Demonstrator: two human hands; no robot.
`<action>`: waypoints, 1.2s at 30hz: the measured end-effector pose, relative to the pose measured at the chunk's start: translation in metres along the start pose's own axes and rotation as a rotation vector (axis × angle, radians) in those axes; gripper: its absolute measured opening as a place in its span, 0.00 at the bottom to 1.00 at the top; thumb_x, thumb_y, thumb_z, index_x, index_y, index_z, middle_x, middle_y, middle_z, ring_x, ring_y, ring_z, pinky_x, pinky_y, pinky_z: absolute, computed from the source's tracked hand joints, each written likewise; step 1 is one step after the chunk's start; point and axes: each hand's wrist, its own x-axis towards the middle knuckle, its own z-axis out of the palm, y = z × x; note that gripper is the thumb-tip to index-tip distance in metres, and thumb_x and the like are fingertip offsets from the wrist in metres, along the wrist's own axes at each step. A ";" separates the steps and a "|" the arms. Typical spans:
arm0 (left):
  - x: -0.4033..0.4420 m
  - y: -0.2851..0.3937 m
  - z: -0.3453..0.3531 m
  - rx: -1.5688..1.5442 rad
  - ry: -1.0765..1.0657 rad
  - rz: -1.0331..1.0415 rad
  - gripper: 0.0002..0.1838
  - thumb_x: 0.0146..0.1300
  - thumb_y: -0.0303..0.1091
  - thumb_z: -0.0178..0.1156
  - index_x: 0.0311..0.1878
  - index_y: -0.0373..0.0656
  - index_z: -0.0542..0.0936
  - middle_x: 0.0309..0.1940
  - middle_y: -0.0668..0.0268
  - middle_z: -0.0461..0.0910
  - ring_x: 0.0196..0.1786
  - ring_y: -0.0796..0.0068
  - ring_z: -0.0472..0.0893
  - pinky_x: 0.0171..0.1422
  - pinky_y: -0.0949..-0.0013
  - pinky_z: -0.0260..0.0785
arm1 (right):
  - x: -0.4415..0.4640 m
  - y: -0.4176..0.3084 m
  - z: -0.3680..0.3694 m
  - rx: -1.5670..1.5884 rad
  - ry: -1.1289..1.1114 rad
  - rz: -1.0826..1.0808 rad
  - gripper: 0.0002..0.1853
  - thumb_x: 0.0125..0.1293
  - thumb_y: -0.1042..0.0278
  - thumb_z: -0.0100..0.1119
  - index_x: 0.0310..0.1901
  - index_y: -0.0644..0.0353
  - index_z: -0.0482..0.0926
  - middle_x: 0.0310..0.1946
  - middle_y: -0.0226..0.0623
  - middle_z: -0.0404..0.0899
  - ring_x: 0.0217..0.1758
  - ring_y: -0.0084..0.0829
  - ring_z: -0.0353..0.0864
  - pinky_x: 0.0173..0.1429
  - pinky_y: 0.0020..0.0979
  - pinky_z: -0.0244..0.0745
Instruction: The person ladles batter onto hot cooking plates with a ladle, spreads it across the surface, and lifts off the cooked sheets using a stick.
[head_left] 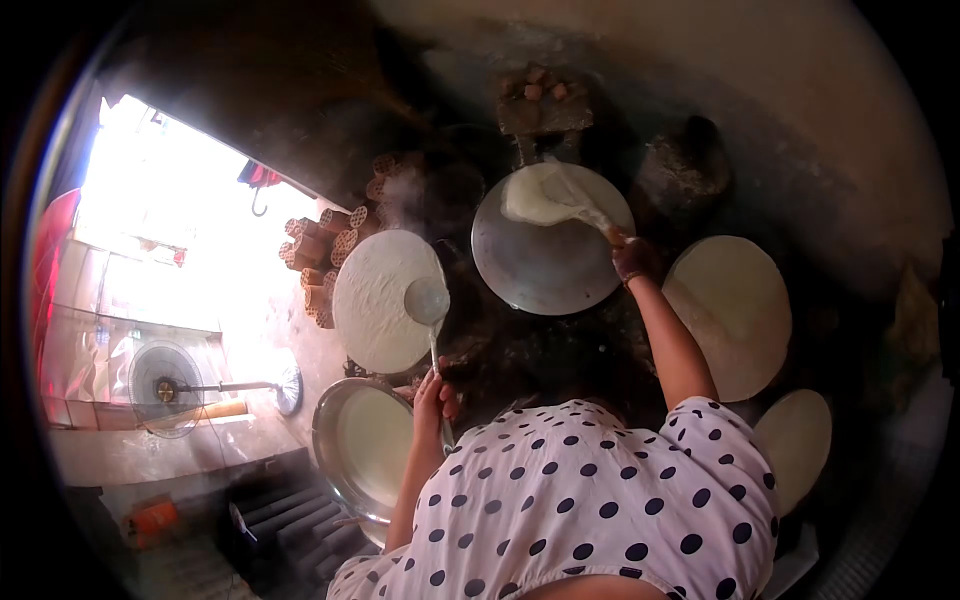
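My left hand (430,397) is closed around the handle of a ladle (427,302). The ladle's bowl sits over the right part of a round griddle coated with white batter (378,285). Beside and below that hand stands a metal basin (322,440) of pale batter (375,435). At the centre griddle (545,268), my right hand (635,260) grips the brown handle of a spatula-like tool (615,237). White, soft-looking material (545,195) lies along the far part of that griddle and up to the tool; it hides the tool's head.
To the right are two more round, pale-covered surfaces, a large one (730,320) and a smaller one (797,445). Honeycomb coal briquettes (310,245) are stacked at the left wall. A fan (165,390) stands by the bright opening. Reddish lumps (540,88) rest on a block behind the centre griddle.
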 end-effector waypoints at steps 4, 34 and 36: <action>0.001 -0.003 0.001 -0.064 0.023 -0.054 0.21 0.73 0.35 0.42 0.68 0.50 0.63 0.20 0.74 0.63 0.14 0.82 0.62 0.16 0.76 0.56 | 0.021 0.012 0.075 0.000 -0.143 -0.177 0.19 0.59 0.55 0.58 0.49 0.55 0.82 0.43 0.43 0.83 0.49 0.41 0.82 0.50 0.35 0.76; -0.008 -0.017 0.007 -0.192 0.103 -0.092 0.17 0.72 0.32 0.43 0.63 0.52 0.68 0.20 0.74 0.64 0.15 0.82 0.62 0.17 0.77 0.56 | 0.088 0.047 0.064 0.152 -0.341 -0.341 0.22 0.56 0.57 0.65 0.53 0.52 0.80 0.49 0.45 0.80 0.50 0.42 0.81 0.55 0.36 0.74; -0.009 -0.021 0.009 -0.157 0.141 -0.118 0.17 0.72 0.33 0.44 0.62 0.53 0.68 0.20 0.74 0.65 0.14 0.82 0.62 0.17 0.77 0.56 | 0.069 0.009 0.037 -0.137 -0.331 -0.241 0.21 0.56 0.64 0.62 0.54 0.52 0.79 0.47 0.43 0.82 0.49 0.42 0.81 0.53 0.35 0.75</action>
